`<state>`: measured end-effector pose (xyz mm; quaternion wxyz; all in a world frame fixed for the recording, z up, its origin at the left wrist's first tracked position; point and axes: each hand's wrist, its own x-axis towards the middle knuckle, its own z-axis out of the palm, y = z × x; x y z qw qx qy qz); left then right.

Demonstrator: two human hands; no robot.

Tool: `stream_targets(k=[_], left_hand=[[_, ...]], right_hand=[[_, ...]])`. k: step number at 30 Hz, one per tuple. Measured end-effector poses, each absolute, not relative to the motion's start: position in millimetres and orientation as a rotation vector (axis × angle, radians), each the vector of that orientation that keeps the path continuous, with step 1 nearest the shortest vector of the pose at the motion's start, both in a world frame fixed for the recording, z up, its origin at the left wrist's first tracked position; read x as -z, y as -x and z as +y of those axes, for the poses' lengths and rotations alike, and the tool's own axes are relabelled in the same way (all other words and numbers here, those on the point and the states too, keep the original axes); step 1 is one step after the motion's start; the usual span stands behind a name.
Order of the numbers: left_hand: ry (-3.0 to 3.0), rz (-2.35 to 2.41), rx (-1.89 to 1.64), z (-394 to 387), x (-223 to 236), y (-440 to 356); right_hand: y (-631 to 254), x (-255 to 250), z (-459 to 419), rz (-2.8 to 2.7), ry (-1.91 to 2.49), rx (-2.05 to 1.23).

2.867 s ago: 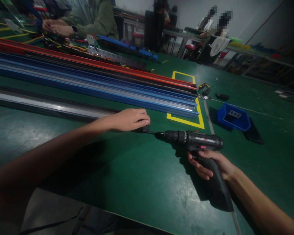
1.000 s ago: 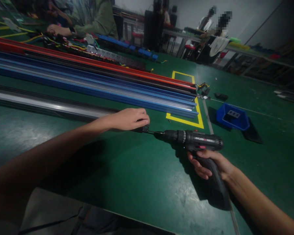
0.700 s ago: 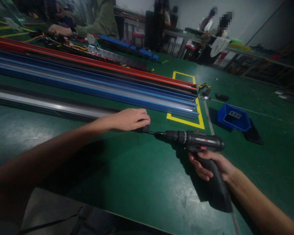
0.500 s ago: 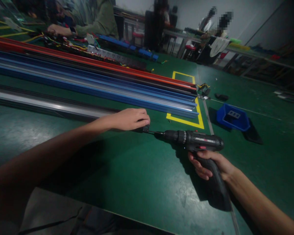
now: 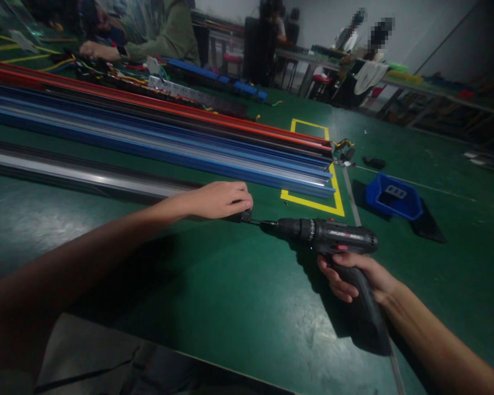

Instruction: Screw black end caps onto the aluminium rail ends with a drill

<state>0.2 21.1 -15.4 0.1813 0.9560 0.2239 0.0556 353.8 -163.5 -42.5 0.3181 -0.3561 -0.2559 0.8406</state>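
Note:
My left hand [image 5: 220,199] is closed over the near end of a long grey metal rail [image 5: 78,178] that lies across the green table [image 5: 239,307]. A small black end piece [image 5: 243,216] shows just under its fingers. My right hand [image 5: 356,277] grips the handle of a black cordless drill [image 5: 333,237]. The drill lies level, and its bit points left into the rail's end, right by my left fingers.
Several long blue, grey and red rails [image 5: 168,140] lie stacked behind the grey one. A yellow taped rectangle [image 5: 313,164] and a blue bin [image 5: 393,196] sit to the right. A person in a green sleeve [image 5: 156,33] works at the far side, with others further back.
Almost nothing differs. Both hands and the drill keep their places; the view shifts only slightly.

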Motion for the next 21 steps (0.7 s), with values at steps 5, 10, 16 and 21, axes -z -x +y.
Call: stream_targets(k=[5,10,16,21], left_hand=[[-2.692,0.638,-0.151,21.6,15.6,-0.4],[-2.709,0.626,-0.167,22.7,17.2,-0.2],[-2.684,0.635,-0.160,21.5,15.9,0.1],[-2.699,0.637,-0.155,22.8,17.5,0.4]], right_hand=[[-353.4,41.2,-163.8,-0.658,0.938,-2.221],[-351.5,38.6,-163.6,-0.646,0.944,-2.225],[-352.9,40.3,-162.8,-0.672,0.925,-2.241],[-353.6,42.2,-162.3,-0.707,0.882,-2.245]])
